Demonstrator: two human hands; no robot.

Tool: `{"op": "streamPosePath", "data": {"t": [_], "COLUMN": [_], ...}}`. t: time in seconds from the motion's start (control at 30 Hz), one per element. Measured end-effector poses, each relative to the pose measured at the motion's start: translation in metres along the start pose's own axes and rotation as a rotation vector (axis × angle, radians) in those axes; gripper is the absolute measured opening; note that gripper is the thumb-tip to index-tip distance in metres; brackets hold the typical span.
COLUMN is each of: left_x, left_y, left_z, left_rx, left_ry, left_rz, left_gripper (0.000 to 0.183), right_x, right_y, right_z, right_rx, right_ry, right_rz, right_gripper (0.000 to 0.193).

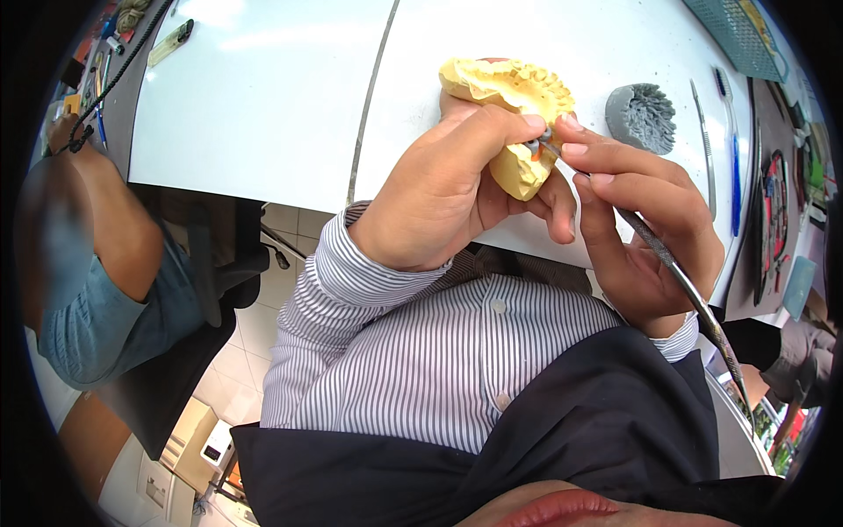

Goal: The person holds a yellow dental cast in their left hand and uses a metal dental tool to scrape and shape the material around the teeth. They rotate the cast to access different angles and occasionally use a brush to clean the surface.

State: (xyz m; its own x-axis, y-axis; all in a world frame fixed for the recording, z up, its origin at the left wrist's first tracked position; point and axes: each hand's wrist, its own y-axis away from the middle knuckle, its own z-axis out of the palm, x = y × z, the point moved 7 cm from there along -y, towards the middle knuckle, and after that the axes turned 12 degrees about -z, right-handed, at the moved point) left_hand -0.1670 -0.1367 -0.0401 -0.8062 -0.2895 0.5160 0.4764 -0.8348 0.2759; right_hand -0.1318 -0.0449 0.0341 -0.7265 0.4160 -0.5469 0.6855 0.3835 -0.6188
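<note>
A yellow plaster dental model [518,83], arch-shaped with a row of teeth, is held up over the white table by my left hand [439,180]. My left thumb presses near a small grey piece [537,142] with a bit of orange beside it on the model. Between the fingertips of my right hand [654,206] is a slim metal carving tool [672,263], its tip at the grey piece and its long handle slanting down to the right. What my left fingers do beneath the model is partly hidden.
On the white table [263,97] right of the model lie a grey lump of wax or putty [641,119], a thin metal tool [705,145] and a blue-handled toothbrush [734,167]. A teal basket [742,35] stands far right, a clear-yellow cutter [171,42] far left. Another person [105,290] sits at left.
</note>
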Motion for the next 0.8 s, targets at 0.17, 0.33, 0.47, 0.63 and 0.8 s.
{"op": "streamPosePath", "data": {"t": [0.17, 0.33, 0.47, 0.63, 0.8], "left_x": [0.0006, 0.0004, 0.0006, 0.0024, 0.0040], "left_y": [-0.0006, -0.0004, -0.0006, -0.0014, -0.0013], "left_z": [0.0013, 0.0014, 0.0020, 0.0048, 0.0065], "left_rx": [0.015, 0.035, 0.026, 0.019, 0.021], "left_ry": [0.005, -0.007, 0.023, 0.027, 0.008], "left_rz": [0.002, -0.007, -0.005, -0.014, -0.018], "left_gripper": [0.032, 0.032, 0.032, 0.032, 0.034], "right_x": [0.0012, -0.0004, 0.0008, 0.0001, 0.0008], "right_y": [0.0007, -0.0008, -0.0014, -0.0042, -0.0047], "right_z": [-0.0012, -0.0003, -0.0011, -0.0038, -0.0048], "right_rx": [0.020, -0.006, 0.008, 0.006, 0.006], "right_ry": [-0.008, 0.002, 0.000, -0.025, -0.020], "right_rz": [0.024, 0.027, 0.010, 0.030, 0.030], "right_gripper": [0.023, 0.024, 0.023, 0.023, 0.023]}}
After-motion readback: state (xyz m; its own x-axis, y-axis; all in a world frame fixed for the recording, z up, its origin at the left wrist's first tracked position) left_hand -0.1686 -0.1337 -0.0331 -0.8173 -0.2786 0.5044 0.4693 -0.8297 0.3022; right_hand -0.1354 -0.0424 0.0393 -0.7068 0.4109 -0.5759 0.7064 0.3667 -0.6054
